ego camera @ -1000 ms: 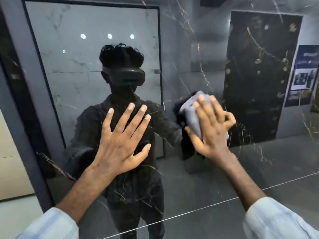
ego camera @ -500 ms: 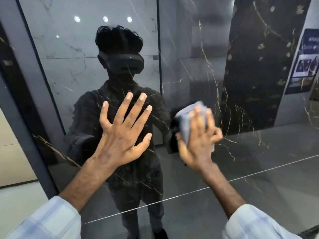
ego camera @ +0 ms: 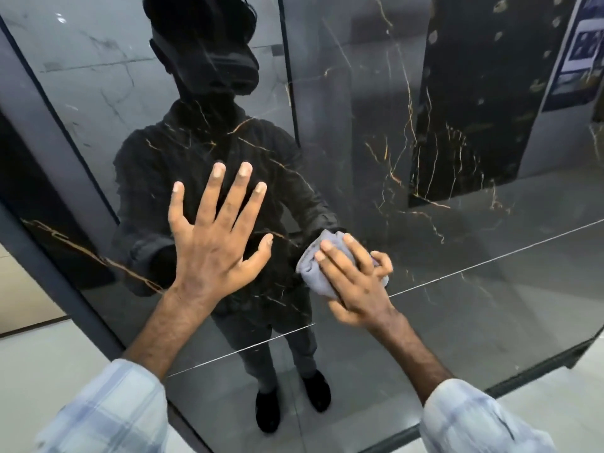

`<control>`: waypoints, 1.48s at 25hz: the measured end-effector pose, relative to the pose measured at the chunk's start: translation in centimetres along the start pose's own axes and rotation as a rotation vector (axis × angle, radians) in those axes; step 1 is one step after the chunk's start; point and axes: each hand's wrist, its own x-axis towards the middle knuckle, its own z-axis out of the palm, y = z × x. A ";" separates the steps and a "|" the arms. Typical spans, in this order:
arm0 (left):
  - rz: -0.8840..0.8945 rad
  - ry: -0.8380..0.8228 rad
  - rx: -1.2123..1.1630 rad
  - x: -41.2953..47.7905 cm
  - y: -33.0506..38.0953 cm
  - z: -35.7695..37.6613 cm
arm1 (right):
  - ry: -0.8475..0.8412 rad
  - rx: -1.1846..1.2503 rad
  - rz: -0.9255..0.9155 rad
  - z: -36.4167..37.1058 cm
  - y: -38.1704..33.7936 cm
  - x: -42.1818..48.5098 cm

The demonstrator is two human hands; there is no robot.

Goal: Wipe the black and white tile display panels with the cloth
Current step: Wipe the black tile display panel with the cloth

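Pressing black tile panel [ego camera: 457,289], left hand [ego camera: 212,253] splayed flat, right hand [ego camera: 356,286] gripping bunched grey cloth [ego camera: 312,273]

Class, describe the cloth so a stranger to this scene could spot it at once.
Start at the glossy black tile panel with gold veins. Near its middle the right hand holds a bunched grey cloth against it. The left hand beside it is flat and bare.
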 end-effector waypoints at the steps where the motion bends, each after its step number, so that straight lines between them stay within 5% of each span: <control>1: -0.001 0.007 0.001 -0.1 -0.1 0.0 | 0.043 0.007 0.119 -0.1 1.2 -0.3; 4: -0.001 0.017 0.011 -0.1 -0.2 0.1 | 0.299 0.141 0.827 0.0 2.3 -0.5; 6: -0.005 0.021 -0.008 0.0 -0.1 0.1 | 0.417 0.237 1.084 0.5 -0.2 0.2; 7: -0.007 0.020 -0.020 -0.1 0.0 0.0 | 0.378 0.236 0.997 1.0 -2.1 0.4; 10: -0.005 0.011 -0.035 0.0 -0.1 -0.1 | 0.055 0.129 0.074 3.1 -7.7 -0.6; 11: 0.003 0.007 -0.045 -0.1 -0.2 -0.1 | -0.014 0.094 -0.110 3.3 -8.0 -0.9; 13: 0.013 0.017 -0.055 -0.3 -0.2 -0.1 | -0.028 0.070 -0.180 3.0 -6.5 -1.1; 15: 0.005 0.033 -0.079 -0.4 -0.2 -0.1 | 0.051 0.118 0.065 2.3 -3.9 -2.0; 18: -0.002 0.039 -0.060 -0.3 -0.2 0.0 | 0.412 0.221 1.015 2.2 0.0 -3.3; 20: -0.009 0.040 -0.069 -0.3 -0.1 -0.1 | 0.484 0.320 1.347 3.3 -1.6 -3.1; 22: -0.014 0.048 -0.080 -0.4 0.1 0.0 | 0.348 0.277 1.204 4.5 -6.9 -2.9; 26: -0.025 0.061 -0.087 -0.4 0.1 0.0 | -0.082 0.085 0.237 6.3 -16.0 -4.8; 29: -0.016 0.063 -0.100 -0.7 0.1 0.1 | -0.061 0.105 0.114 4.9 -11.6 -5.0; 31: -0.013 0.062 -0.098 -0.7 0.2 0.1 | 0.051 0.095 0.364 3.8 -6.8 -5.0; 35: -0.018 0.062 -0.081 -0.7 0.4 0.2 | 0.431 0.266 1.472 3.1 0.9 -3.9; 37: -0.014 0.066 -0.069 -0.8 0.5 0.4 | 0.415 0.279 1.495 3.8 -1.1 -3.5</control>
